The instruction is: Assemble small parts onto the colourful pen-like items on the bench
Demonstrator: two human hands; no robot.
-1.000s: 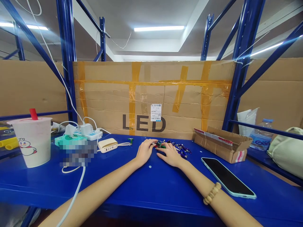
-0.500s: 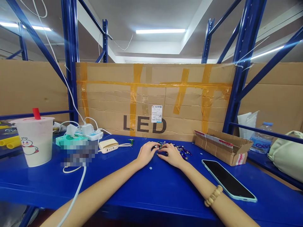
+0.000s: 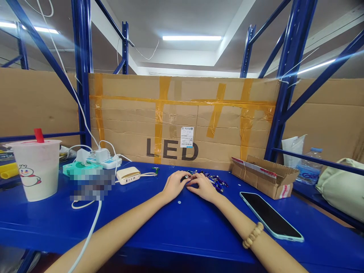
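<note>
Over the blue tabletop (image 3: 170, 227) my two hands meet at the fingertips. My left hand (image 3: 174, 186) is closed in a pinch around a tiny dark piece with a pale tip (image 3: 186, 176), too small to name. Beside it my right hand (image 3: 203, 187) is curled, thumb and fingers drawn together at the same spot; whatever they grip is hidden. Just behind and right of my right hand lies a loose pile of small shiny blue pieces with metallic ends (image 3: 218, 182), partly covered by that hand. A small green piece (image 3: 156, 171) lies further left.
On the right are an open cardboard box (image 3: 261, 178) and a phone (image 3: 271, 216). Leftward stand a gold-and-white power bank (image 3: 128, 175), a power strip (image 3: 110, 163) with cables, and a lidded cup (image 3: 36, 170). A large cardboard sheet (image 3: 127, 121) closes off the back.
The view has shifted slightly. My right fingers have drawn a little closer together and nearer to my left fingertips. Both hands stay in front of the pile.
</note>
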